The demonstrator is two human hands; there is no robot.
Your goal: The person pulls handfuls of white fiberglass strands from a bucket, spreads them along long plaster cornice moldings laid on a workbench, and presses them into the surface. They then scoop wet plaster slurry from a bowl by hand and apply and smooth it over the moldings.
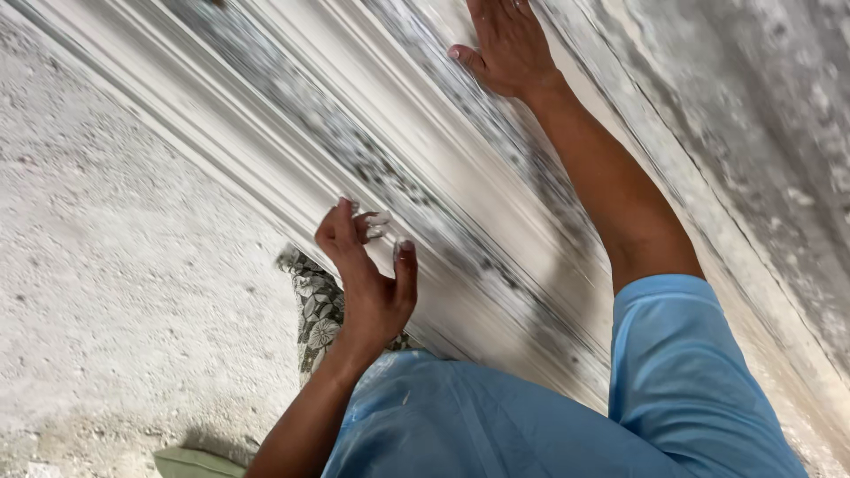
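Plaster moulding work, seemingly partway through, judged from the surface alone. Long white moulding [416, 150] running diagonally from the upper left edge of the view down to the lower right, its ridges and grooves already formed and smooth along most of the visible length. Grey speckled patches still lying in the hollows, thickest along the middle band, so likely cleaning or smoothing left to do there.

Left hand [367, 270] half curled at the lower ridge of the moulding, fingertips [379, 219] coated in white paste and touching the ridge, thumb apart; nothing solid gripped, only paste on the fingers. Right hand [509, 44] spread open and flat, pressed against the upper part of the moulding near the top edge of the view, holding nothing.

Rough grey surface [115, 248] bordering the moulding on the left, another mottled one [761, 115] on the right. Patterned cloth [317, 314] just below the left hand, beside the moulding's lower edge. Light blue sleeves [682, 372] filling the bottom right. Plenty of open length up-left along the ridges; little room at lower right, crowded by the arms.
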